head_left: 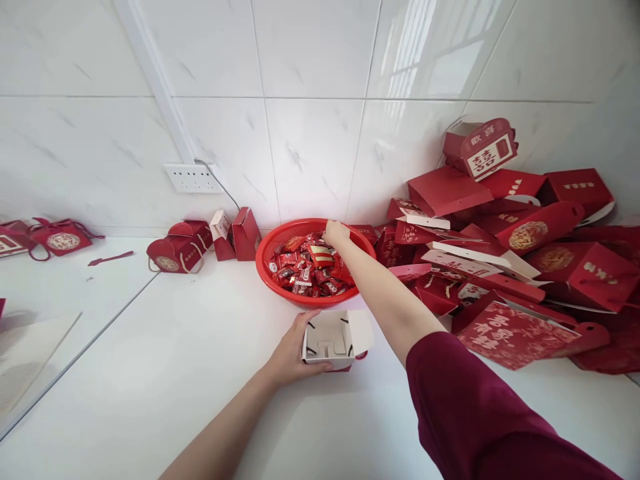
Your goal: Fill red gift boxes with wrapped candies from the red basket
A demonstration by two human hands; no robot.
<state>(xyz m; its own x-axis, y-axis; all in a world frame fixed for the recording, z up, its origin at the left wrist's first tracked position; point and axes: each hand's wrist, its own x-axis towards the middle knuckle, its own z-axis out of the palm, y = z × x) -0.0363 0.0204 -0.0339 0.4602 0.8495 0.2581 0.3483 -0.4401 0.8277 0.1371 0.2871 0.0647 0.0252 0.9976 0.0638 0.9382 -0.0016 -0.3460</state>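
Note:
My left hand point(291, 355) is wrapped around the side of a small gift box point(329, 361), white inside and red outside. Its top is open, a white flap stands out on the right, and no contents show inside. Beyond it sits a red plastic basket point(273, 283) holding many wrapped candies point(303, 273). My right hand point(337, 233) reaches into the far side of this basket, fingers curled down at the candies. What those fingers hold, if anything, is hidden from view.
A heap of red gift boxes point(500, 233) lies to the right against the tiled wall. Left of the basket stand a corded red box point(181, 248) and two small boxes point(245, 235). A socket strip point(193, 178) is on the wall; a red ribbon point(111, 258) lies farther left.

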